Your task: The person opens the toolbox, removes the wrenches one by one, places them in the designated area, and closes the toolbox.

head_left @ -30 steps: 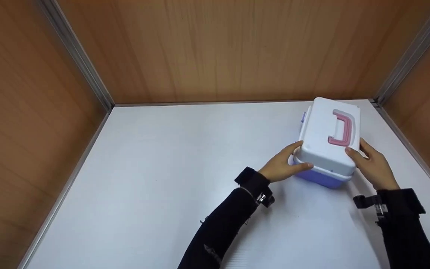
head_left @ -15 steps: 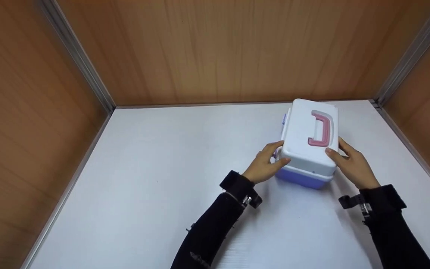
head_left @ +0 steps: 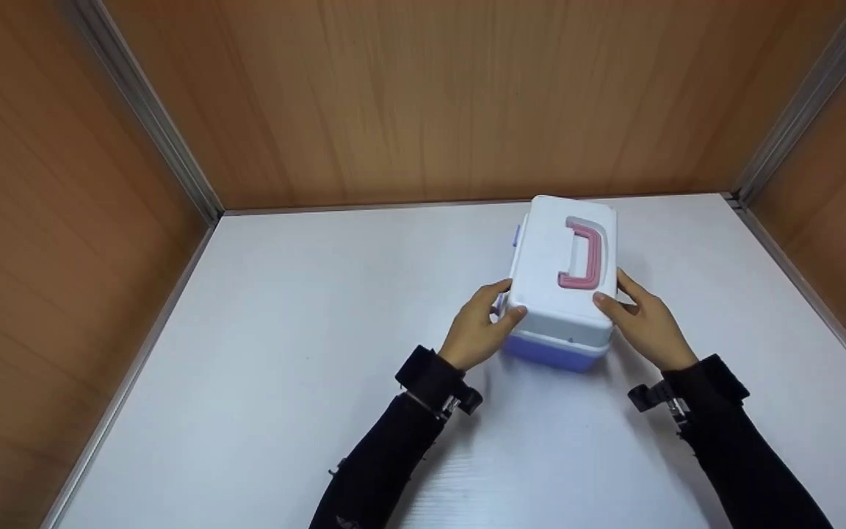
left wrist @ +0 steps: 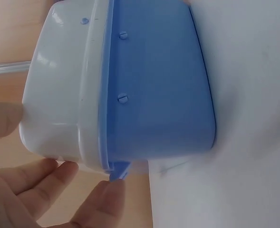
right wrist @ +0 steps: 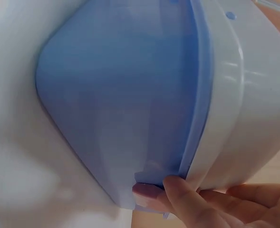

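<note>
A small storage box with a white lid, a pink handle and a blue base stands on the white table, right of centre and near the back. My left hand grips its left near corner, thumb on the lid. My right hand grips its right side, thumb at the lid's edge. In the left wrist view my fingers lie against the white lid beside the blue base. In the right wrist view a fingertip hooks at the rim where lid meets base.
Wood-grain walls close the table in at the back, left and right, with metal rails in the corners. The box's far end sits close to the back wall. Black sleeves with wrist straps cover both forearms.
Both hands have slid the box leftward across the table, from near the right back corner toward the middle. The grip on its two sides looks unchanged.
</note>
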